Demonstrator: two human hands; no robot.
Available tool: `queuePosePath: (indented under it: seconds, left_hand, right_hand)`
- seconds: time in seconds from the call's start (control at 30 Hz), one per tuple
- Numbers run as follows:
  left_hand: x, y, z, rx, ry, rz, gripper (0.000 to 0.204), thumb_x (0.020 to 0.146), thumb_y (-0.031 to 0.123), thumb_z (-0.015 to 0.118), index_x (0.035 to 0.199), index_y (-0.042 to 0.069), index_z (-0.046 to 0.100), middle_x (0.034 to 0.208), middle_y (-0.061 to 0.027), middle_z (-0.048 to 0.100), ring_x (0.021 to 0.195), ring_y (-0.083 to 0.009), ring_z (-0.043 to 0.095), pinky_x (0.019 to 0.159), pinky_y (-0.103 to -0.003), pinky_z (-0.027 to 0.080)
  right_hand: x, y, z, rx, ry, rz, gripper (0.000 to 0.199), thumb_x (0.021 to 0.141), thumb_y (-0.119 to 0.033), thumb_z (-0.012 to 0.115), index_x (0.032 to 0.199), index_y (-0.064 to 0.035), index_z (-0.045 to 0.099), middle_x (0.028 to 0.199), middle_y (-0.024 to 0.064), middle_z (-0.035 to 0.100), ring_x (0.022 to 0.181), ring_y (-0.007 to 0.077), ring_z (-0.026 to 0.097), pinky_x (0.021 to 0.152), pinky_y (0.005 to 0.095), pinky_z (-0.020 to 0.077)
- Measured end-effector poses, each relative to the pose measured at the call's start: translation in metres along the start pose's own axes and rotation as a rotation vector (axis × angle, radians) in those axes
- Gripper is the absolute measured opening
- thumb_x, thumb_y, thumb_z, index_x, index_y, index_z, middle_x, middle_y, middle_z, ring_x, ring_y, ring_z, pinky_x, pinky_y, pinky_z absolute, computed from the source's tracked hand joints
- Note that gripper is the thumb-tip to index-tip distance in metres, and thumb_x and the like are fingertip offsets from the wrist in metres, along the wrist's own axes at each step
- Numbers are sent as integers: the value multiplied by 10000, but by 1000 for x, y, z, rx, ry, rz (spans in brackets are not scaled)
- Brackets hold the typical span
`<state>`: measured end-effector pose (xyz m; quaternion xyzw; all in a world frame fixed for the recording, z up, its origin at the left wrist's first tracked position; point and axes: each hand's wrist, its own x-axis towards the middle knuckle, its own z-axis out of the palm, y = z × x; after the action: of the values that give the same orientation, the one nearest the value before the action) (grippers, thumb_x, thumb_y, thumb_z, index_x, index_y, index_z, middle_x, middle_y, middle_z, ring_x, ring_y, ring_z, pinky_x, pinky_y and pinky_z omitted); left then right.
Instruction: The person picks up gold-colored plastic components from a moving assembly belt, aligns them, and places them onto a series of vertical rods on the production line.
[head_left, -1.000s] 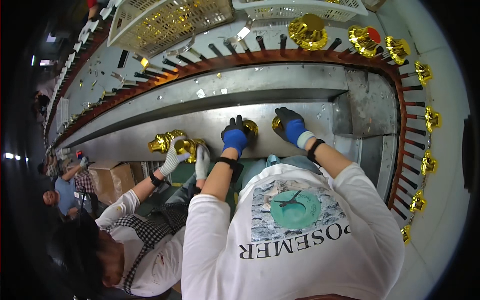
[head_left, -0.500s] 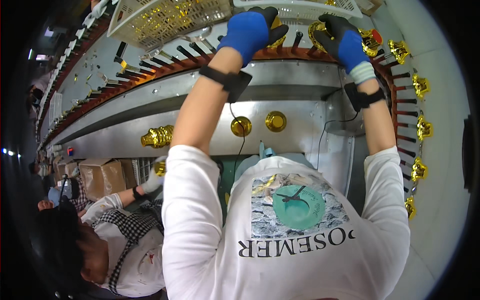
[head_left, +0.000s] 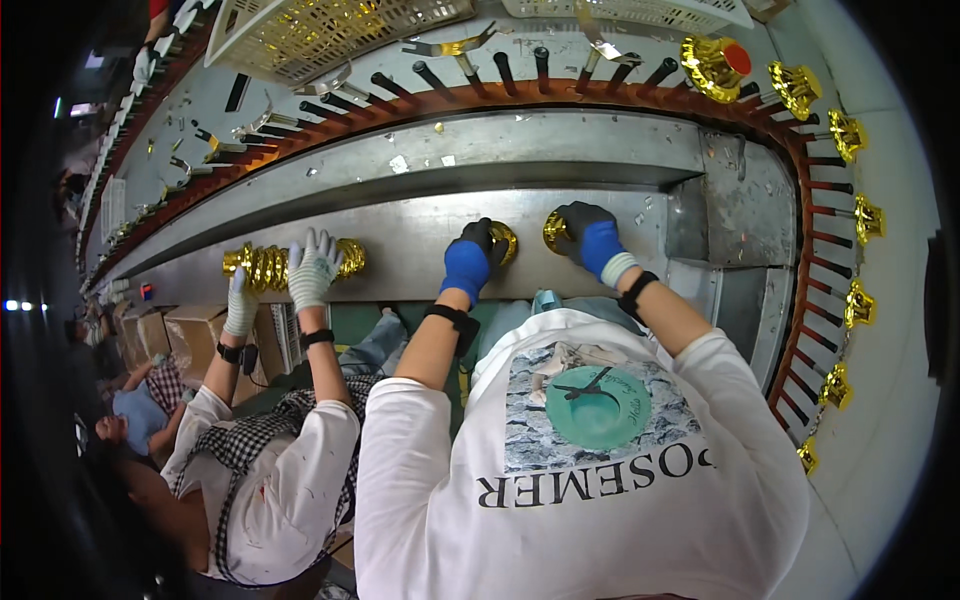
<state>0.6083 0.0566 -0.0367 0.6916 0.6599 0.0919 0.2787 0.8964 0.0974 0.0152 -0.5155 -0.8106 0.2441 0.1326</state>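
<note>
My left hand (head_left: 472,258), in a blue glove with dark fingers, is closed at the rim of a shiny gold flanged cup (head_left: 508,243) on the metal ledge. A short gap to the right, my right hand (head_left: 590,238), gloved alike, grips a second gold flanged cup (head_left: 553,231). Both hands are low at the ledge, and the fingers partly cover the cups. Whether other cups lie beneath these is hidden. Another gold cup (head_left: 716,69) with a red-orange end sits at the conveyor's bend, beyond my right hand.
A curved conveyor (head_left: 560,92) with dark upright pegs bounds the ledge (head_left: 390,215); gold cups ride its right side. White plastic baskets (head_left: 330,40) stand behind it. To my left, a co-worker's white-gloved hands (head_left: 312,272) touch a row of nested gold cups (head_left: 268,268).
Both my hands have come down from the conveyor pegs to the ledge, where two gold cups lay. The conveyor pieces have shifted. The co-worker's hands have moved onto the nested cups.
</note>
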Motion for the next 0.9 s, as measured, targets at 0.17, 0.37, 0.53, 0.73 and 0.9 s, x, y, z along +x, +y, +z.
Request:
queuePosePath:
  seconds: [0.17, 0.37, 0.53, 0.73, 0.9]
  left_hand:
    - [18, 49, -32, 262, -102, 19, 838, 864, 458, 816, 1544, 80, 505, 1320, -277, 677, 1027, -453, 742, 868, -516, 602]
    - [75, 207, -170, -114, 343, 700, 697, 904, 356, 830, 1469, 36, 576, 1332, -295, 676, 1021, -471, 733, 845, -492, 616]
    - [184, 321, -205, 24, 652, 928, 551, 875, 429, 828, 1270, 79, 671, 1076, -173, 721, 788, -385, 740, 655, -480, 587]
    - [182, 297, -215, 332, 226, 720, 600, 955, 458, 726, 1406, 76, 620, 1204, -307, 717, 933, -462, 724, 820, -566, 577]
    - [61, 219, -212, -90, 424, 684, 460, 901, 364, 840, 1241, 77, 724, 986, -153, 746, 753, -312, 743, 668, -406, 585]
  right_hand:
    - [-6, 17, -12, -82, 46, 4, 606, 848, -357, 809, 1362, -81, 644, 1287, 214, 689, 1139, 424, 687, 989, 502, 554]
    - [41, 14, -258, -351, 872, -137, 600, 888, -308, 851, 1398, -55, 664, 1287, 200, 707, 1151, 413, 675, 985, 508, 549]
    - [101, 132, -359, -305, 659, 136, 604, 963, -468, 756, 1391, -51, 673, 1232, 252, 738, 1113, 436, 712, 963, 487, 574]
    - [85, 78, -313, -232, 498, -17, 503, 969, -365, 766, 1324, -15, 696, 1197, 224, 755, 1040, 366, 755, 927, 430, 593]
    - [19, -2, -272, -8, 571, -190, 395, 846, -159, 868, 1201, -46, 736, 1162, 187, 756, 995, 366, 733, 877, 467, 586]
